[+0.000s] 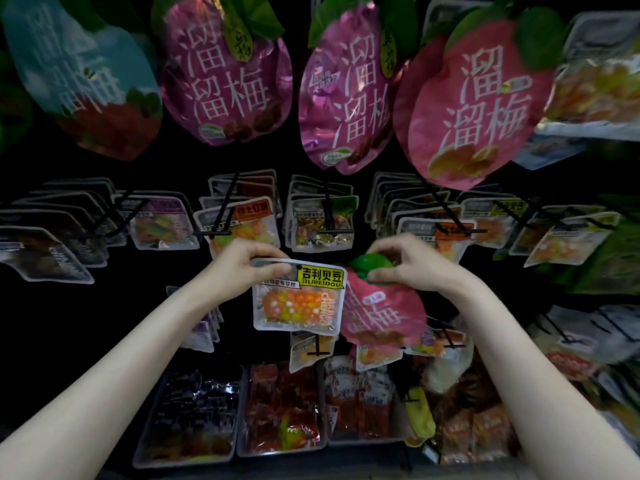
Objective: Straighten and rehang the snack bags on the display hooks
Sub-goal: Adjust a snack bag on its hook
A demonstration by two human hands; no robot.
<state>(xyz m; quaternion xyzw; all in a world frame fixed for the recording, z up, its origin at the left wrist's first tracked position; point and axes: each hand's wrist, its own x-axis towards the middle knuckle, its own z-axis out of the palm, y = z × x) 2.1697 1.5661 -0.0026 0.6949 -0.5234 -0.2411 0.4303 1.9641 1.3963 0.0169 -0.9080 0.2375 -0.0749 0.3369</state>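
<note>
My left hand (242, 263) pinches the top left corner of a clear jelly bean bag (298, 299) with a yellow label and orange, yellow and green beans inside. My right hand (412, 261) grips the green top of a pink plum-shaped snack bag (381, 313), which hangs down beside the clear bag and partly behind it. Both bags are held in front of the middle row of black display hooks (221, 216). More clear bags (322, 223) hang on those hooks just behind my hands.
Large pink and purple plum bags (225, 74) and a pink one (478, 102) hang on the top row. Clear bags fill the hooks left and right. Below, trays (194, 441) hold dark and red packets. A lower hook row (318, 348) carries small bags.
</note>
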